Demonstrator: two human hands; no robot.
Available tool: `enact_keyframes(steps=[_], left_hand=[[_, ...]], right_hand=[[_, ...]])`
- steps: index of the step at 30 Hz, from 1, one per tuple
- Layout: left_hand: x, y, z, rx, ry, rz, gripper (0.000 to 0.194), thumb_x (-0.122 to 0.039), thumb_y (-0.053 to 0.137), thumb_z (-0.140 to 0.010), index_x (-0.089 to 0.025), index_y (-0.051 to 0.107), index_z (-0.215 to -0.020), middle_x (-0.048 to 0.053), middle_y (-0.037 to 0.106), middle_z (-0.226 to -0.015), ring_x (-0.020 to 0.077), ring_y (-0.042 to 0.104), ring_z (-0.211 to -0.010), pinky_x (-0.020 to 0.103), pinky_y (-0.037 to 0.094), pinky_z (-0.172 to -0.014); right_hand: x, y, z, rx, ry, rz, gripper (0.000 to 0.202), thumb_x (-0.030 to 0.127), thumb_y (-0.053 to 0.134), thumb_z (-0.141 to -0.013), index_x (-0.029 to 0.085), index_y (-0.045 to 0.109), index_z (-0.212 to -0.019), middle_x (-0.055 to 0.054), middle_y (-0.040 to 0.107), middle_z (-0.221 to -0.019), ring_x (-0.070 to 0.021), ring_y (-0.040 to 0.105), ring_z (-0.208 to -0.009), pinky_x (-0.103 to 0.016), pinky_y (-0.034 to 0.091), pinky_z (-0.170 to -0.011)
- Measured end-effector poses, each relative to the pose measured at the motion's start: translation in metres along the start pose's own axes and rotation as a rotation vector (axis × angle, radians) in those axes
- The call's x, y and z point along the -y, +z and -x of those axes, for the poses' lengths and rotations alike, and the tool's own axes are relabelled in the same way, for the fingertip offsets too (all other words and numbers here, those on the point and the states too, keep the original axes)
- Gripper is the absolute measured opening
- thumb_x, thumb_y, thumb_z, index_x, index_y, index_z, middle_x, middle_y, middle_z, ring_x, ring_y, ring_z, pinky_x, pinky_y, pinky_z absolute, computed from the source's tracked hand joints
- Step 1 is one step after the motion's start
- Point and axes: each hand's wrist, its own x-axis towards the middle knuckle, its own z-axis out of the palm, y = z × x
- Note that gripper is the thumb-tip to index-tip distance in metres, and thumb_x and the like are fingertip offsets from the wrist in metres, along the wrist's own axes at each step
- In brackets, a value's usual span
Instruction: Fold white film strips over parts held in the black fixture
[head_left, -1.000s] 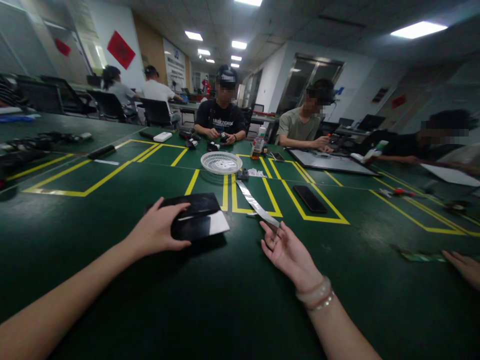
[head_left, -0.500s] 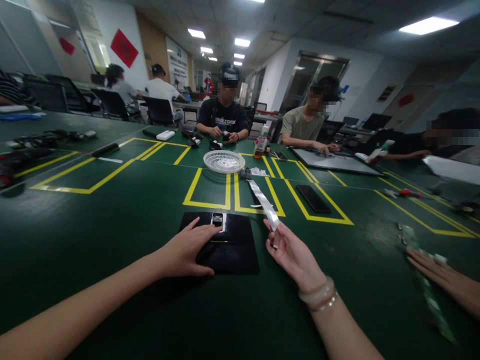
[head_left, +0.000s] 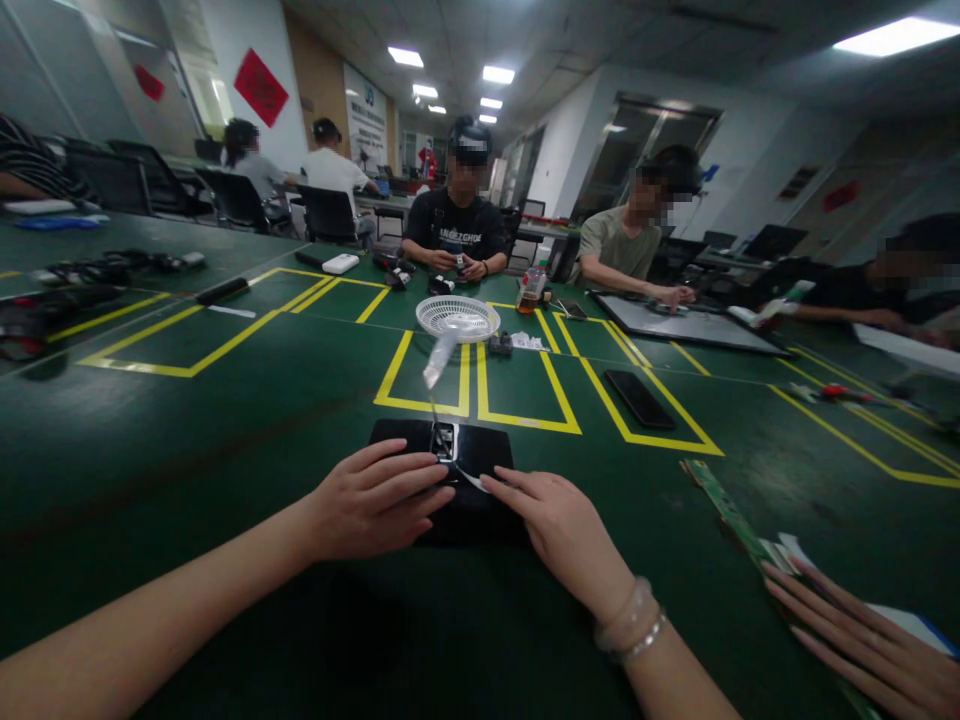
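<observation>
A black rectangular panel lies flat on the green table, with a small bright-edged square fitting near its far edge. My left hand rests over its left half, fingers stretched out and close together, fingertips just below the fitting. On the panel's right side is my right hand; its fingertips meet the white end of a thin silver strip, the thumb mostly hidden. From there the strip bends past the fitting and stands up toward the white basket, blurred at its top.
Beyond the panel stand a round white basket, a black phone and a bottle. Yellow tape marks rectangles on the table. At right, another person's hand lies by a green circuit board. Other people sit across the table.
My right hand has moved left and down onto the panel, bringing the silver strip over the fitting. My left hand has shifted slightly, its fingers closer together. The neighbour's hand and circuit board have moved left.
</observation>
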Motion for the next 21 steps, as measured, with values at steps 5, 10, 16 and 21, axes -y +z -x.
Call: enact_keyframes(steps=[5,10,16,21], left_hand=[[0.007,0.011,0.003,0.088,0.007,0.030,0.014,-0.026,0.063,-0.097,-0.020,0.070,-0.109,0.003,0.060,-0.128,0.0209,0.053,-0.123,0.040,0.018,-0.123],[0.013,0.020,0.005,0.236,-0.048,0.119,0.004,-0.018,0.069,-0.092,-0.021,0.071,-0.090,0.001,0.065,-0.114,0.0209,0.057,-0.111,0.044,0.024,-0.119],[0.012,0.019,0.002,0.323,-0.149,0.102,0.007,-0.026,0.076,-0.086,-0.020,0.072,-0.085,0.002,0.064,-0.105,0.0230,0.057,-0.108,0.047,0.028,-0.115],[0.012,0.018,0.001,0.344,-0.206,0.107,0.012,-0.028,0.079,-0.083,-0.020,0.071,-0.087,0.002,0.063,-0.106,0.0232,0.058,-0.107,0.048,0.030,-0.114]], right_hand=[[0.006,0.002,-0.002,0.088,-0.037,0.192,0.052,0.001,0.054,-0.087,0.030,0.062,-0.128,-0.007,0.064,-0.134,-0.0252,0.064,-0.113,-0.048,0.051,-0.096],[0.012,-0.002,-0.001,0.118,-0.001,0.182,0.046,0.008,0.058,-0.087,0.031,0.064,-0.126,-0.007,0.061,-0.136,-0.0269,0.059,-0.120,-0.053,0.043,-0.106],[0.019,-0.006,0.000,0.093,0.029,0.131,0.030,0.020,0.058,-0.090,0.029,0.069,-0.117,-0.007,0.063,-0.133,-0.0273,0.054,-0.124,-0.058,0.033,-0.112],[0.017,-0.006,-0.001,0.080,0.035,0.115,0.028,0.023,0.057,-0.091,0.030,0.070,-0.115,-0.006,0.064,-0.131,-0.0269,0.052,-0.127,-0.061,0.026,-0.114]])
